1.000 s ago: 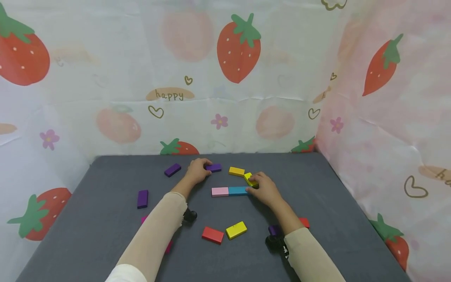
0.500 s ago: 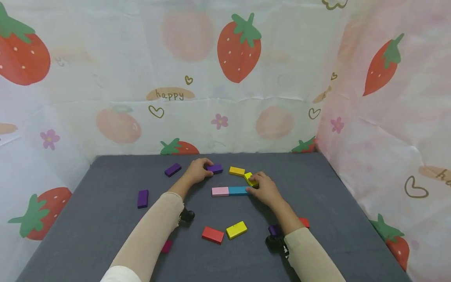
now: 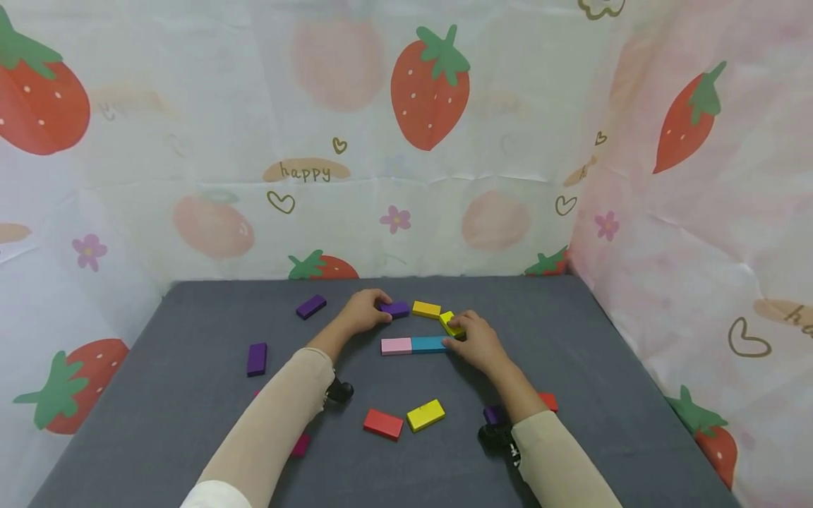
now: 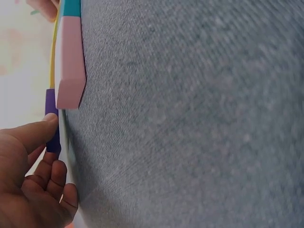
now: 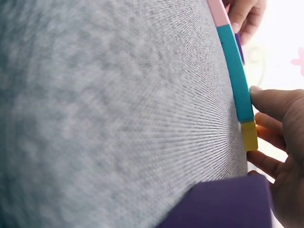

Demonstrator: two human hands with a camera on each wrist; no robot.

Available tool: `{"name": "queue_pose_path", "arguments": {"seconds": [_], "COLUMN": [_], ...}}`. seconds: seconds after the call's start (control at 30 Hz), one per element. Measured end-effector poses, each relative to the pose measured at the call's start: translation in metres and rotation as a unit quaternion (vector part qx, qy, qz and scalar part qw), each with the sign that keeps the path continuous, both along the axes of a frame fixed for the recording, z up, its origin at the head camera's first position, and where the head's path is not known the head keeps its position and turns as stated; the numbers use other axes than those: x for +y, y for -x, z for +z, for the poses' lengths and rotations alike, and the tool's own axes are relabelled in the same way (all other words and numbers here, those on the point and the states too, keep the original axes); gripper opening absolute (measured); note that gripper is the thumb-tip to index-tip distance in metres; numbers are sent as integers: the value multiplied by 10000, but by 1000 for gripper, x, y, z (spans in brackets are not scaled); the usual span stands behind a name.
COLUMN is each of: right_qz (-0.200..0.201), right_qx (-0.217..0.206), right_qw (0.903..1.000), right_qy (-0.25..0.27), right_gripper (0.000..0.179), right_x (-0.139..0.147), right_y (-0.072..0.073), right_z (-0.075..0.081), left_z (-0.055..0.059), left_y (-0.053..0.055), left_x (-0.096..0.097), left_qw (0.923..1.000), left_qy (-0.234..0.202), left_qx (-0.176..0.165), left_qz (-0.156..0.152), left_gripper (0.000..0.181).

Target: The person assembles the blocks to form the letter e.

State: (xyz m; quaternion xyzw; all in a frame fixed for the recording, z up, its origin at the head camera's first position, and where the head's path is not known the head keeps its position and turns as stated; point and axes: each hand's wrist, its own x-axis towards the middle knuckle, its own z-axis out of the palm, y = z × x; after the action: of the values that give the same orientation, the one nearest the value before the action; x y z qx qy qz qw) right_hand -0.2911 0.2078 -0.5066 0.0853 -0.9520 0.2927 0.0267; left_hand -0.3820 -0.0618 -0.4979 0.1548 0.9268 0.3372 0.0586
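My left hand (image 3: 362,312) pinches a purple block (image 3: 396,310) between thumb and fingers near the back of the table. In the left wrist view the thumb presses one side of this purple block (image 4: 52,102). Right beside it lies an orange-yellow block (image 3: 426,309), its other end close to a tilted yellow block (image 3: 447,320). My right hand (image 3: 478,343) has its fingers around that yellow block, with the thumb at the right end of a blue block (image 3: 428,344). A pink block (image 3: 396,346) sits end to end with the blue one.
Purple blocks (image 3: 311,306) (image 3: 257,359) lie at the left. A red block (image 3: 383,425) and a yellow block (image 3: 426,415) are in front. Beneath the arms, magenta (image 3: 301,445), purple (image 3: 494,414) and red (image 3: 549,401) blocks are partly covered. Printed cloth walls (image 3: 406,233) border the grey table (image 3: 419,473).
The left hand has slid the purple block rightward and slightly nearer, up toward the orange-yellow block. The right hand, the yellow block and the pink and blue row have stayed in place.
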Motion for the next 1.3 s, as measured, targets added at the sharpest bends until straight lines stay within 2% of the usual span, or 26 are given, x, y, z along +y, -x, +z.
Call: {"name": "queue_pose_path", "arguments": {"seconds": [0.4,1.3], "right_qz": [-1,-31], "right_qx": [-4,-5], "right_qw": [10000,10000], "right_qy": [-14,-35], "right_gripper": [43,42], "right_x": [0,-1], "right_y": [0,-2], "right_z": [1,4], "left_z": [-4,-2], "left_y": [1,-2], "left_x": [5,12], "left_qw": [9999,9994], "left_qy": [96,197], "left_qx": [18,51], "left_qz": [109,284], "left_gripper": [34,31]}}
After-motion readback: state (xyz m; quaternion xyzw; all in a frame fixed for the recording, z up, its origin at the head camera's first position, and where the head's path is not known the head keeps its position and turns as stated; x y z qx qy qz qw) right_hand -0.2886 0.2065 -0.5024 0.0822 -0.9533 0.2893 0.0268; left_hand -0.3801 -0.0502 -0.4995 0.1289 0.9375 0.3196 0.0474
